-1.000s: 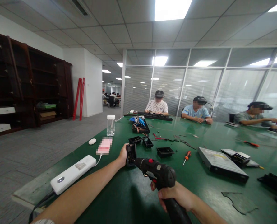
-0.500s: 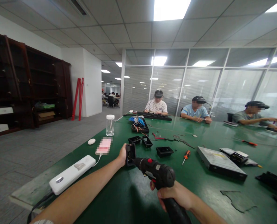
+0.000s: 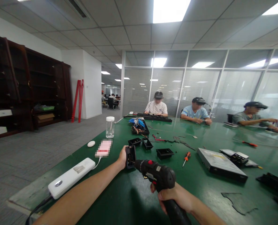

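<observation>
My left hand (image 3: 122,158) grips a small black plastic housing (image 3: 130,153) by its left side, tilted so that its hollow side faces the drill. Wrapped round the handle of a black cordless drill (image 3: 156,173) is my right hand (image 3: 173,196). The drill's chuck points left into the housing's lower part; whether its bit touches a screw is hidden. Just beyond lie similar black housings: one (image 3: 134,141) behind my left hand, another (image 3: 147,143) beside it, and a third (image 3: 164,153) further right.
An orange screwdriver (image 3: 187,158) and a flat metal drive (image 3: 220,164) lie to the right. A white power bank (image 3: 72,177), a phone (image 3: 103,148) and a jar (image 3: 110,127) stand or lie leftward. A tray of wires (image 3: 140,126) is further back. Several people sit across the green table.
Both hands keep the housing and drill in nearly the same place. The whole view has shifted very slightly; nothing was taken up or let go.
</observation>
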The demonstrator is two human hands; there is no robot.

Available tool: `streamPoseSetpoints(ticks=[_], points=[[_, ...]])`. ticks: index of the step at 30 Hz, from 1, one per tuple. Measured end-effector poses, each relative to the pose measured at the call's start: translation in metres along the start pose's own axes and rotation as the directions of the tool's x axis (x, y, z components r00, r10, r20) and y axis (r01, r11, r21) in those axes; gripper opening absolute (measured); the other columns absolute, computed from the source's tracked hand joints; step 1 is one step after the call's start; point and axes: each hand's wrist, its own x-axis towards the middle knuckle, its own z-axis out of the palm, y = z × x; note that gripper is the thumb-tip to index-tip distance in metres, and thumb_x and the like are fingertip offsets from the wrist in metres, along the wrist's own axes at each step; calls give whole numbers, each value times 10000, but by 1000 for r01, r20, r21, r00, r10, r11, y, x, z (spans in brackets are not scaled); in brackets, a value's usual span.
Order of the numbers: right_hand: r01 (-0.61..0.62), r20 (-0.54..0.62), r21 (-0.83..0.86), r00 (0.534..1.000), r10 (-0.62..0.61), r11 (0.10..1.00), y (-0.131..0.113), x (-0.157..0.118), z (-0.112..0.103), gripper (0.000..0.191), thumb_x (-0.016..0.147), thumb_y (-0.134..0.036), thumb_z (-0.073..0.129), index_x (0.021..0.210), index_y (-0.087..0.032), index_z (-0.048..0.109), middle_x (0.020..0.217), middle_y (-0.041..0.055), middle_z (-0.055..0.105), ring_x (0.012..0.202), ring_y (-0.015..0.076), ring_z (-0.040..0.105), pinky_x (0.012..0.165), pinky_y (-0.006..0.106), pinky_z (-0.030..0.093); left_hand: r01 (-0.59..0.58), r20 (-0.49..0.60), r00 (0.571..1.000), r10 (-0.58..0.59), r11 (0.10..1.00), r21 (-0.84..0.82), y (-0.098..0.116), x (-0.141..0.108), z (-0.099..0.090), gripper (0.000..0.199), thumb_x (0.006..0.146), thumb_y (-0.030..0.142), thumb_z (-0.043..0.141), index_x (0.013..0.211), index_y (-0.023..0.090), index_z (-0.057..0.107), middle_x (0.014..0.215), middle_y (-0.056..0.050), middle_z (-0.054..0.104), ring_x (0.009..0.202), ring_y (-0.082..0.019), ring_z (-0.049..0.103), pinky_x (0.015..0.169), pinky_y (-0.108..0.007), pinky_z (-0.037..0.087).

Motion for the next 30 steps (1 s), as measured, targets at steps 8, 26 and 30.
streamPoseSetpoints(ticks=[8, 26, 30], points=[[-7, -6, -11, 1000, 7, 1000, 0, -1, 0, 291, 574, -254, 547, 840, -145, 502, 453, -32, 506, 422, 111, 480, 419, 203, 350, -41, 18, 999, 40, 999, 32, -2, 4, -3, 306, 670, 426, 444, 652, 139, 547, 485, -19, 539, 450, -168, 531, 440, -261, 394], [22, 36, -7, 999, -22, 1000, 3, 0, -2, 267, 591, -222, 528, 846, -144, 503, 481, -30, 536, 428, 104, 486, 437, 199, 359, -28, 26, 999, 29, 1000, -3, -1, 5, -4, 325, 686, 426, 441, 692, 127, 568, 499, -20, 549, 450, -158, 528, 451, -258, 399], [9, 26, -23, 1000, -8, 1000, 4, 0, -3, 291, 593, -229, 525, 870, -143, 503, 482, -31, 542, 427, 105, 489, 440, 201, 361, -18, 10, 1000, 18, 1000, 2, 0, 3, -2, 324, 688, 422, 441, 703, 125, 571, 489, -15, 541, 448, -157, 527, 455, -256, 396]])
